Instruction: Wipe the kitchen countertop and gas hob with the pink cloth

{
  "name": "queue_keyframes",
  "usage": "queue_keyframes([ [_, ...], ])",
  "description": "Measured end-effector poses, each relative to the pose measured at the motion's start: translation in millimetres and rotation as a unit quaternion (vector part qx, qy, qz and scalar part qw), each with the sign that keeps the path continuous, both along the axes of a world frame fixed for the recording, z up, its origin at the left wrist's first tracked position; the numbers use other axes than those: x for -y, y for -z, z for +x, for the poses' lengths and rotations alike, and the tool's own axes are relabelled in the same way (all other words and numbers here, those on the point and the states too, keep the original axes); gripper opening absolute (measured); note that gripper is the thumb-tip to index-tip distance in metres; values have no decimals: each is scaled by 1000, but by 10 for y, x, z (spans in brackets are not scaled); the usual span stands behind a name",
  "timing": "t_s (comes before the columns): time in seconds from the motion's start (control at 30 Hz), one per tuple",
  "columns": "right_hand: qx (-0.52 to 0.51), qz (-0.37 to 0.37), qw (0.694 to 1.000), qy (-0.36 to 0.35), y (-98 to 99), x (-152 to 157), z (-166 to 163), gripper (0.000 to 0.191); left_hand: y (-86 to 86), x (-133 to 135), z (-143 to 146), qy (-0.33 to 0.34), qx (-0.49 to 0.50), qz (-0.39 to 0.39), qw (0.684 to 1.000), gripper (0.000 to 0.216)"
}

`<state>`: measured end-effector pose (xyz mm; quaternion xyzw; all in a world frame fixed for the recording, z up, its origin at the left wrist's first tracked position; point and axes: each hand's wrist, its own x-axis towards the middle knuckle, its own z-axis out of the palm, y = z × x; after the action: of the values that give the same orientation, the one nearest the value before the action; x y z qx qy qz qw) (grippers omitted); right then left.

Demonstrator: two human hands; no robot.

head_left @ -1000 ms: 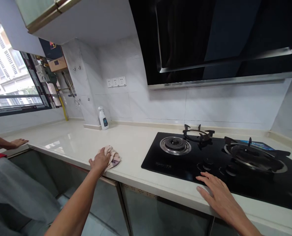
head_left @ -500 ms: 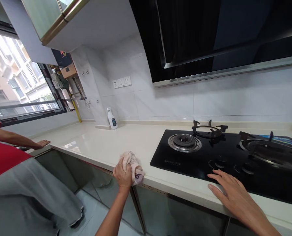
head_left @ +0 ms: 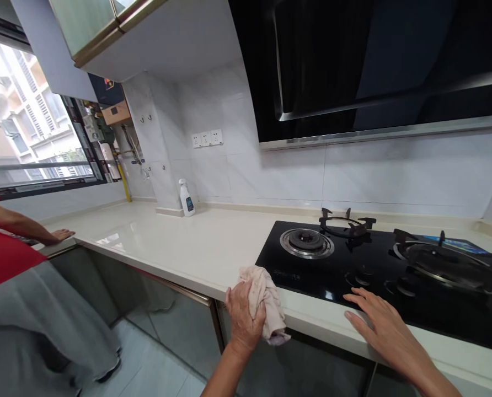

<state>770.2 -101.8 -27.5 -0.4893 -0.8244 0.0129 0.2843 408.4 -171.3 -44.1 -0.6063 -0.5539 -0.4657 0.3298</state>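
Note:
My left hand (head_left: pixel 245 315) is closed on a crumpled pale pink cloth (head_left: pixel 266 303), pressed against the front edge of the cream countertop (head_left: pixel 180 264). Part of the cloth hangs over that edge, and its top lies beside the front left corner of the black gas stove (head_left: pixel 312 278). My right hand (head_left: pixel 384 325) is open, fingers spread, resting at the stove's front rim just below its knobs (head_left: pixel 362 275). Nothing is in it.
A white spray bottle (head_left: pixel 186 198) stands against the back wall. The stove bears a burner (head_left: pixel 307 242) and a loose-looking pan support (head_left: pixel 347 225). A range hood (head_left: pixel 353 66) overhangs it. At the left, another person in a red top (head_left: pixel 6 248) leans a hand (head_left: pixel 59 236) on the counter.
My left hand has slid the cloth rightward along the counter's front edge, up to the stove's corner. My right hand has stayed at the stove's front rim. The view has shifted slightly.

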Motion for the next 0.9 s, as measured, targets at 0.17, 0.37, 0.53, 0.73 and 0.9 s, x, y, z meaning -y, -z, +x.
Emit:
queue_keyframes([
  [0.17,10,8,1000,3,-19,15,-9,55,-58,5,-336,42,-64,9,997,51],
  [0.37,1,9,1000,1,-37,38,-20,53,-2,-41,-409,45,-62,23,997,50],
  [0.53,-3,11,1000,2,-50,70,-42,52,29,-39,-275,12,-15,33,999,50],
  [0.73,-8,6,1000,3,-70,83,-50,53,32,-34,-270,8,-14,24,1000,51],
  [0.9,1,5,1000,2,-97,86,-60,53,31,-36,-473,42,-64,3,997,52],
])
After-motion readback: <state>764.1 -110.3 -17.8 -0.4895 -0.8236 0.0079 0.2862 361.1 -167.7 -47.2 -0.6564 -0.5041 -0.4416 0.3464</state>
